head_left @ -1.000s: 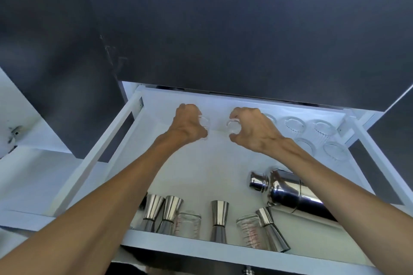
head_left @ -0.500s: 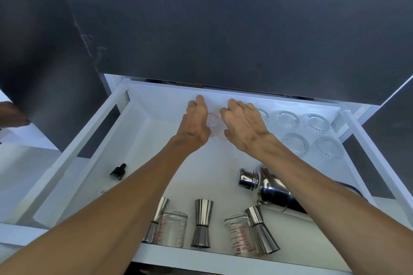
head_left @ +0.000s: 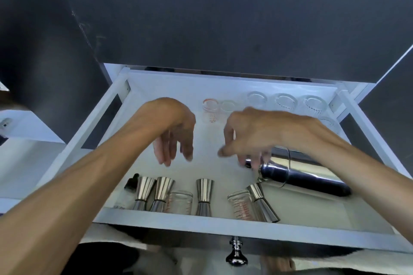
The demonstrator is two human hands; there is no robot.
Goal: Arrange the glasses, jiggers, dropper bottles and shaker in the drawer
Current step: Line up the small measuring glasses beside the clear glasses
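Observation:
The white drawer (head_left: 223, 223) is pulled out below me. My left hand (head_left: 176, 131) hangs open over its middle, fingers down, holding nothing. My right hand (head_left: 252, 136) is blurred, fingers loosely apart, just left of the steel shaker (head_left: 297, 172), which lies on its side. Two small measuring glasses (head_left: 211, 110) stand at the back beside a row of clear ribbed glasses (head_left: 286, 100). Along the front stand steel jiggers (head_left: 204, 194), two measuring glasses (head_left: 240, 205) and, at the left, a black-capped dropper bottle (head_left: 131, 184).
A dark cabinet front (head_left: 223, 18) overhangs the drawer's back. A chrome knob (head_left: 236, 254) sticks out from the drawer front. White shelving (head_left: 24, 127) lies to the left. The drawer's left and right rails (head_left: 89, 131) frame the space.
Both hands have let go of the two small glasses at the back and drawn toward me, now hanging open mid-drawer. The two glasses stand alone at the back.

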